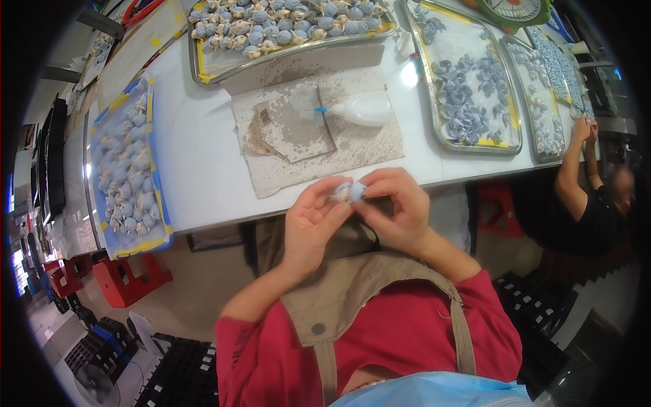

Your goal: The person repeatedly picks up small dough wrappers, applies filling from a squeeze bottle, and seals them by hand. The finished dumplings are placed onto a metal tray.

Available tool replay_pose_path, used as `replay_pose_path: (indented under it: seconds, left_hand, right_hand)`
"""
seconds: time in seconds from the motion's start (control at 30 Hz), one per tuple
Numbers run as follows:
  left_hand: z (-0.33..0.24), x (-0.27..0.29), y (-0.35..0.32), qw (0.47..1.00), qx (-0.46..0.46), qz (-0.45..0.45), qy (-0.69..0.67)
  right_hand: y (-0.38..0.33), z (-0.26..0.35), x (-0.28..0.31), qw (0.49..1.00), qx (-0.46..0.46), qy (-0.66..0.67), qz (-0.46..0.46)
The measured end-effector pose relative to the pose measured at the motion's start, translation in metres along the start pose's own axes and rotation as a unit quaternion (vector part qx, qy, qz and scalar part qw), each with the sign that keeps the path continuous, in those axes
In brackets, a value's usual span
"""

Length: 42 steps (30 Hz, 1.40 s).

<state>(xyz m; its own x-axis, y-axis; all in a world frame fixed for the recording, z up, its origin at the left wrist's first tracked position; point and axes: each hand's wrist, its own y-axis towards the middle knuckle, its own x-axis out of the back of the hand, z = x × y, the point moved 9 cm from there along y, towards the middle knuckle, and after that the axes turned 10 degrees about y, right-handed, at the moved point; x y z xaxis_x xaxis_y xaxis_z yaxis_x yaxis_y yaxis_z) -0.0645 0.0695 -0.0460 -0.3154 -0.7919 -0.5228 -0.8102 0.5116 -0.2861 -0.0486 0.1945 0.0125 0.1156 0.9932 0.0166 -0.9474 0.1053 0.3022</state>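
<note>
Between my two hands, just off the table's front edge, is a small pale-blue and cream figurine piece (348, 192). My left hand (315, 220) pinches its left side with thumb and fingers. On the other side, my right hand (398, 209) grips the light-blue rounded part with its fingertips. Much of the piece is hidden by the fingers. Beyond my hands lies a stained cardboard sheet (366, 154) on the white table (203, 163). A white squeeze bottle (366, 110) with a blue tip rests on its side on that cardboard.
A tray (271, 55) of blue-and-cream pieces is at the back. Another tray (100, 224) of similar pieces stands left. On the right are a tray (451, 146) of grey-blue curled parts and a narrower tray (542, 157). A co-worker (576, 197) sits far right; red stools (129, 279) stand below.
</note>
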Motion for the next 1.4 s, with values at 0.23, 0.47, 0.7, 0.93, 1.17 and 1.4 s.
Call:
replay_pose_path:
  seconds: [0.23,0.47,0.7,0.93,1.17,1.4]
  left_hand:
    - [-0.008,0.000,-0.003,0.999,-0.026,-0.015,0.039]
    - [-0.014,-0.004,-0.007,0.992,-0.050,0.004,0.116]
    - [-0.017,-0.001,-0.012,0.976,-0.052,-0.018,0.209]
    - [-0.019,0.003,-0.011,0.957,-0.096,-0.048,0.270]
    - [-0.019,0.006,-0.012,0.971,-0.100,-0.017,0.215]
    - [-0.025,-0.005,-0.015,0.972,-0.093,0.038,0.210]
  right_hand:
    - [-0.002,0.012,-0.010,0.995,0.045,-0.086,0.030]
    - [-0.003,0.020,-0.009,0.988,0.076,-0.130,0.036]
    - [-0.005,0.033,-0.013,0.975,0.084,-0.199,0.055]
    - [-0.003,0.024,-0.012,0.982,0.044,-0.174,0.054]
    - [0.008,-0.003,-0.007,0.993,-0.052,0.020,0.108]
    - [-0.006,-0.025,-0.031,0.898,-0.276,0.297,0.169]
